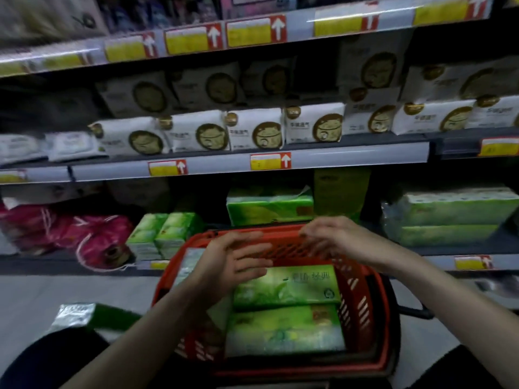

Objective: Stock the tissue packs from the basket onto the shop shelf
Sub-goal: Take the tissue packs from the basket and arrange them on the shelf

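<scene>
packs (pixel 283 287): two glossy green ones lying flat, side by side, in the red basket (pixel 379 304) | left hand (pixel 224 262) hovering over the far pack's left end, fingers spread, gripping nothing | right hand (pixel 334 240) hanging over the basket's far rim, fingers loose, also empty | stocked packs (pixel 269 206) sitting on the shelf (pixel 441 261) just behind

Red basket (pixel 362 304) on the floor before the lower shelf (pixel 449 249), two green tissue packs (pixel 283 332) flat inside, left hand (pixel 227 262) spread over the farther pack, right hand (pixel 334 237) above the far rim, both empty, contact blurred, stocked green packs (pixel 269 204) behind.
</scene>
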Demonstrator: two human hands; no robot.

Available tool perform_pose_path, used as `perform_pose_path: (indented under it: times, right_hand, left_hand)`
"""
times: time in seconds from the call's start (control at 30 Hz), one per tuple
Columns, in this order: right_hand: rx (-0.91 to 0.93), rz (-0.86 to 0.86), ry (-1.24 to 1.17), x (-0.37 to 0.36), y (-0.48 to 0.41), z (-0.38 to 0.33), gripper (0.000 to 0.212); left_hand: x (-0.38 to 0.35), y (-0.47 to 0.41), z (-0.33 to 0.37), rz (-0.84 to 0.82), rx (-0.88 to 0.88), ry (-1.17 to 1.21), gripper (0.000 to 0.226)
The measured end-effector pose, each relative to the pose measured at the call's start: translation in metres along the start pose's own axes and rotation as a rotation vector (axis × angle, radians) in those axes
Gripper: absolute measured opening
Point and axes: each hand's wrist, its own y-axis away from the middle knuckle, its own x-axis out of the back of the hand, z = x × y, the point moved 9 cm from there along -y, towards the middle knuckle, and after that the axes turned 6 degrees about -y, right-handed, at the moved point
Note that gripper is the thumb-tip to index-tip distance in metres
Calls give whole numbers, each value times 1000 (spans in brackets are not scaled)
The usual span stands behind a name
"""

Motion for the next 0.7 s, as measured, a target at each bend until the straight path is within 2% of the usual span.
perform_pose_path:
  times: [0.07,0.17,0.27,0.43,0.5,0.57,0.63,0.7]
  right_hand:
    - [51,-36,365,-14,1,4,18]
    - [15,-154,737,-35,1,30,30]
    - [-109,-263,835,-47,-2,57,40]
    - [-166,-305,931,-52,-14,81,48]
    - [-183,-361,952,-61,-14,87,52]
    - [-210,-414,994,-70,-11,96,59]
    - [-253,-466,1054,-78,-7,110,67]
    - [-288,-488,1101,-81,-3,118,74]
  left_hand:
    - [24,0,-3,66,-55,-213,33]
    - [45,-8,-12,147,-134,-527,22]
    - [46,-18,-18,139,-178,-703,16]
    - [37,-20,4,165,-414,-1165,26]
    - [29,-18,-7,109,-425,-1318,34]
    - [16,-19,-37,-36,-397,-1510,46]
    - [7,-20,-74,-195,-319,-1638,59]
    - [9,-21,-99,-275,-232,-1717,69]
